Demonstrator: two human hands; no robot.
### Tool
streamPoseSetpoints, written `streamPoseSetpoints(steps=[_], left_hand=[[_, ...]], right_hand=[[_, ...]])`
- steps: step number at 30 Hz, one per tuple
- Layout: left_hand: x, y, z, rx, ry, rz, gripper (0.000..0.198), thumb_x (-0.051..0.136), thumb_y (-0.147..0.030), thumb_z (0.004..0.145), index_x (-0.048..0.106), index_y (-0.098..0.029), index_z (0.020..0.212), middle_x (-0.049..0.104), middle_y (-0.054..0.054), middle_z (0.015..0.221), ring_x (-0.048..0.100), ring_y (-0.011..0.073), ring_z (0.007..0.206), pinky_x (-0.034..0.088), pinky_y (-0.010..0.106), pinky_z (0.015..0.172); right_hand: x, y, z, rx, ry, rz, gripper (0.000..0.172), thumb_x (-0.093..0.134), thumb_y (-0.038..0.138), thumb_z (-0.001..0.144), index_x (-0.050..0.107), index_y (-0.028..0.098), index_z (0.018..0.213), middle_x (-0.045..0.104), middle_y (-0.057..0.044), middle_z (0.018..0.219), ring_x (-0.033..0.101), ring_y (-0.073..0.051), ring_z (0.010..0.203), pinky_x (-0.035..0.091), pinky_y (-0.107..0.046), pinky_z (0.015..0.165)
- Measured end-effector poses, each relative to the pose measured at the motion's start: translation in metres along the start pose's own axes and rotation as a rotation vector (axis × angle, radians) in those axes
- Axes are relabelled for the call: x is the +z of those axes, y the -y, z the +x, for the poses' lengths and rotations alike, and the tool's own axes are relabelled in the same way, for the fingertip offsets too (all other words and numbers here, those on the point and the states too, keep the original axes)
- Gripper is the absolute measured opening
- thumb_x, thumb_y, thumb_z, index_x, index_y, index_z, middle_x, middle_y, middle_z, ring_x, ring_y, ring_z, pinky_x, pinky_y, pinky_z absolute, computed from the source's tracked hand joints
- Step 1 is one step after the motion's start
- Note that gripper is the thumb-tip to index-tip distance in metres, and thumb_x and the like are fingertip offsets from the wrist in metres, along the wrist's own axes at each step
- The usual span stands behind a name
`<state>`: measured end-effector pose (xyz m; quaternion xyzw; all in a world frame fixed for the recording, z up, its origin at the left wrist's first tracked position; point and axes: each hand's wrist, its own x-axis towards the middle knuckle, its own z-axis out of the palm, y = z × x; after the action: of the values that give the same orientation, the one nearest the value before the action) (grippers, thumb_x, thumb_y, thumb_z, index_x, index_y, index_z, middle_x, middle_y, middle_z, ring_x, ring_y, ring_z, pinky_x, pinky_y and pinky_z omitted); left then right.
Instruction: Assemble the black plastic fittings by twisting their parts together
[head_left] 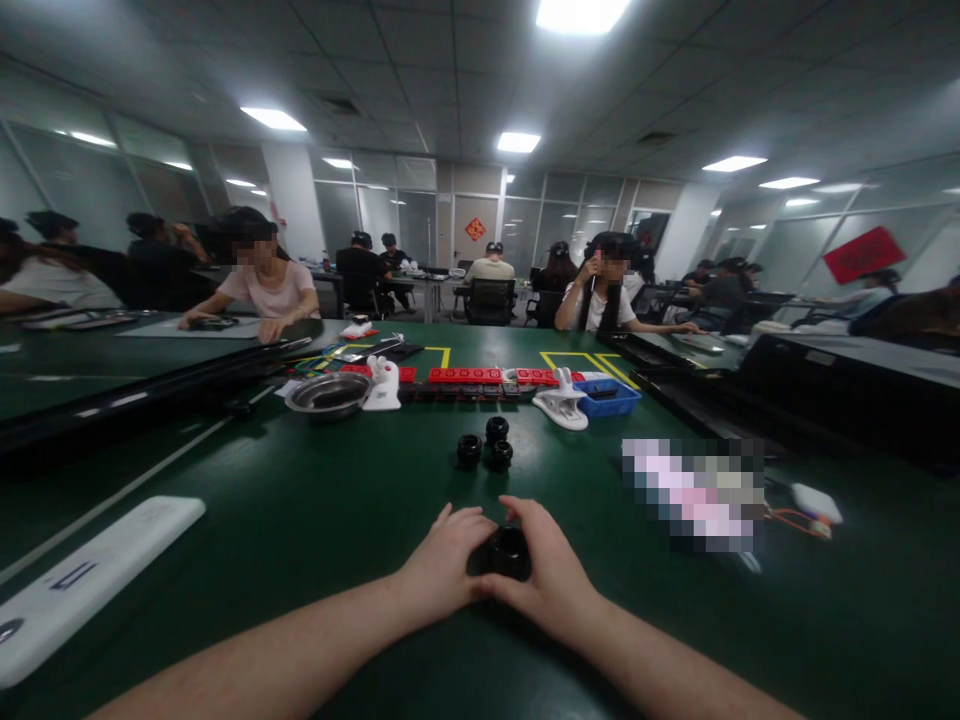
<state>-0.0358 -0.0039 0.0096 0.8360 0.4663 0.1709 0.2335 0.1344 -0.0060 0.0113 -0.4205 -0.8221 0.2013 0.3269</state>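
Note:
A glossy black, round, hollow part sits low over the green table, between my two hands. My left hand presses against its left side, with thumb and fingers curved toward it. Around its right side curls my right hand, index finger over the far edge and thumb across the near edge. Its dark opening faces up; its lower part is hidden by the thumbs. Farther ahead, three similar black round parts stand close together: a left one, a back one and a front right one.
Across the table lie a metal bowl, white clamps, a row of red pieces and a blue tray. A long white device is at left, a blurred-out object at right. Two people sit opposite.

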Motion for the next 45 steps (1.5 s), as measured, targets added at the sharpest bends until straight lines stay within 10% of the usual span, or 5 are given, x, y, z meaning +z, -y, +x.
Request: streamPoseSetpoints(steps=[8,14,21,28,45], left_hand=[[0.0,-0.001,0.001,-0.008,-0.019,-0.01,0.05,0.064,-0.039,0.064,0.05,-0.023,0.109,0.053,0.006,0.116,0.036,0.0267,0.116,0.012,0.054,0.1],[0.002,0.001,0.001,0.007,-0.009,0.003,0.043,0.063,-0.038,0.065,0.052,-0.023,0.105,0.054,0.005,0.113,0.037,0.0272,0.115,0.015,0.053,0.099],[0.001,0.001,0.0,0.02,-0.055,-0.041,0.047,0.065,-0.032,0.063,0.05,-0.024,0.107,0.052,0.004,0.115,0.04,0.0254,0.113,0.013,0.054,0.099],[0.0,-0.001,0.0,0.03,-0.034,-0.003,0.04,0.062,-0.038,0.066,0.053,-0.023,0.102,0.055,0.005,0.11,0.039,0.0268,0.113,0.016,0.054,0.098],[0.003,0.001,0.001,0.018,-0.042,0.014,0.045,0.063,-0.027,0.064,0.051,-0.023,0.107,0.053,0.005,0.114,0.038,0.025,0.114,0.015,0.052,0.1]], right_hand=[[-0.008,0.004,-0.005,-0.234,0.124,-0.004,0.072,0.051,0.01,0.061,0.023,0.015,0.128,0.036,-0.012,0.129,0.033,-0.025,0.119,0.023,-0.046,0.101],[-0.004,0.002,0.001,-0.004,0.028,-0.089,0.065,0.063,0.03,0.063,0.037,0.015,0.12,0.052,-0.012,0.108,0.048,-0.027,0.1,0.039,-0.045,0.086],[-0.01,0.007,-0.002,-0.265,0.128,0.04,0.066,0.046,0.007,0.061,0.03,0.016,0.124,0.044,-0.011,0.12,0.042,-0.023,0.109,0.034,-0.04,0.094],[-0.005,0.001,0.001,-0.024,0.036,-0.066,0.061,0.063,0.027,0.063,0.038,0.015,0.118,0.053,-0.01,0.102,0.05,-0.025,0.094,0.041,-0.042,0.084],[0.0,-0.001,-0.001,-0.11,0.018,0.076,0.056,0.056,0.012,0.066,0.036,0.021,0.117,0.049,-0.008,0.107,0.047,-0.023,0.1,0.039,-0.041,0.089]])
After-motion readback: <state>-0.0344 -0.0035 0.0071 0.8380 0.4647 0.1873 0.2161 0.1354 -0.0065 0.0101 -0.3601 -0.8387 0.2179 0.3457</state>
